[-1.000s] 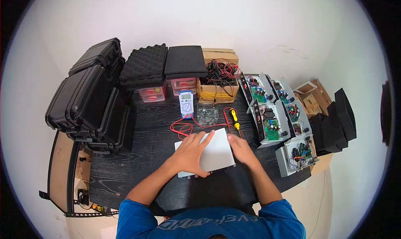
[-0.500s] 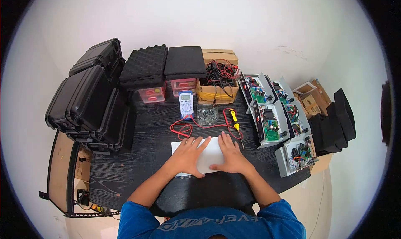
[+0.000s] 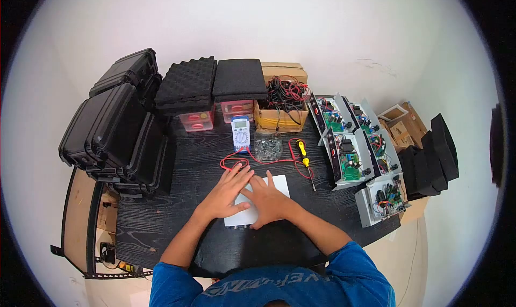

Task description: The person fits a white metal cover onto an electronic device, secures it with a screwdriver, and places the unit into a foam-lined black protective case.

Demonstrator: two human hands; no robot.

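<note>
A flat white rectangular panel (image 3: 279,183) lies on the black table in front of me, with small bumps showing along its near edge. My left hand (image 3: 224,195) rests over its left side, fingers stretched forward and thumb out to the right. Lying palm down across the panel's middle is my right hand (image 3: 269,200), its fingers apart and their tips close to the left hand's. Just beyond the fingertips are the red test leads (image 3: 231,160) of a blue-and-white multimeter (image 3: 241,134). Neither hand grips anything; what is under the palms is hidden.
A yellow-and-black screwdriver (image 3: 303,154) and a clear tray of small screws (image 3: 268,147) lie ahead. Open metal cases with circuit boards (image 3: 350,159) stand right. Black hard cases (image 3: 105,127) are stacked left. Foam sheets (image 3: 239,80) and a cable box (image 3: 281,119) stand at the back.
My right hand has slid left from the panel's right side to its middle, beside my left hand. My left hand has shifted slightly left and forward, uncovering the panel's right part.
</note>
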